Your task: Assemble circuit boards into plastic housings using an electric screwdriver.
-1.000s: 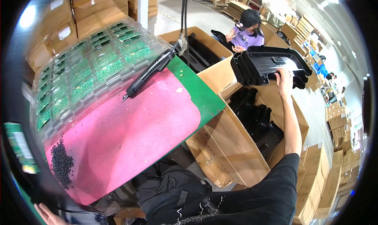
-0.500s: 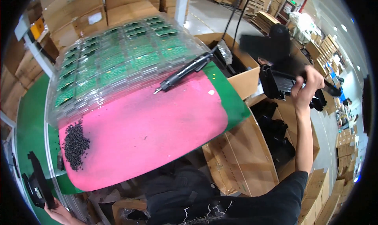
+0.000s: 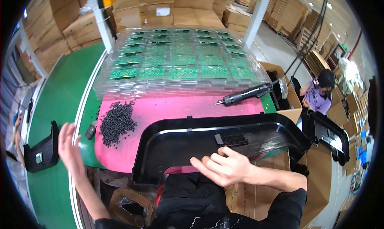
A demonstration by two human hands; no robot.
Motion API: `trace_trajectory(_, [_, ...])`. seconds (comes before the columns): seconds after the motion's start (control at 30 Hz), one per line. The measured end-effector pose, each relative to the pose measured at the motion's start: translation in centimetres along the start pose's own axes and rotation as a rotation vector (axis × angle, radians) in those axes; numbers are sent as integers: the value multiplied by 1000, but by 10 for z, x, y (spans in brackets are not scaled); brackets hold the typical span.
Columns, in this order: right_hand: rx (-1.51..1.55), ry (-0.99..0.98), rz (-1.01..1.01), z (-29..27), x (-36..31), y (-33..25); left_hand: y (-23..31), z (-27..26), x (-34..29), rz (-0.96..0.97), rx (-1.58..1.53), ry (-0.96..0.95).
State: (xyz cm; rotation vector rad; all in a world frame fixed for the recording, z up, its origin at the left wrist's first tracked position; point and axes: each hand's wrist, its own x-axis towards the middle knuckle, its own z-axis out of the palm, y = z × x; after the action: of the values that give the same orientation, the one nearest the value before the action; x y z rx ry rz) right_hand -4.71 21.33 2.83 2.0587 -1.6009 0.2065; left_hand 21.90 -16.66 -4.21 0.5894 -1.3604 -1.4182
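A long black plastic housing [image 3: 180, 149], open like a shallow tray with a dark slotted patch, lies over the near part of the pink mat [image 3: 160, 105]. My right hand [image 3: 226, 167] is closed at its near rim, fingers curled. My left hand [image 3: 70, 151] is raised at the left over the green surface, open, with nothing in it. Close to it a second black housing [image 3: 48, 147] with a small green board [image 3: 39, 157] stands on the green belt [image 3: 64, 89]. A heap of small black pieces [image 3: 118, 123] sits on the mat's left side.
A black electric screwdriver [image 3: 246, 95] lies at the mat's far right. Behind it are stacked clear trays [image 3: 180, 83] of green circuit boards [image 3: 184, 72]. Cartons [image 3: 320, 189] and more black housings [image 3: 330, 137] are at the right. A person [image 3: 320, 93] sits beyond.
My right hand has brought a black housing from the right-hand carton over the mat. My left hand has let go of the housing on the belt. The view has turned left.
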Motion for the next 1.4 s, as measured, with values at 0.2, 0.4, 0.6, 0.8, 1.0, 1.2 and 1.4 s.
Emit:
trace_trajectory(0.2, [257,-72,8,35,14,8,33,165,12,300,388,-865])
trace_trajectory(0.4, [-240,92,380,46,40,160,-3,214,22,409,769,-1383])
trace_trajectory(0.6, [-249,-115,1243,78,-39,309,-28,221,18,469,622,-1345])
trace_trajectory(0.8, [-185,-198,1241,104,-47,325,-30,215,18,509,637,-1273])
trace_trajectory(1.0, [-146,-189,1085,107,-49,332,-24,221,18,515,620,-1227])
trace_trajectory(1.2, [-304,128,882,98,-44,324,-27,222,16,509,601,-1247])
trace_trajectory(1.4, [-175,568,578,55,-11,268,-25,218,19,457,601,-1285])
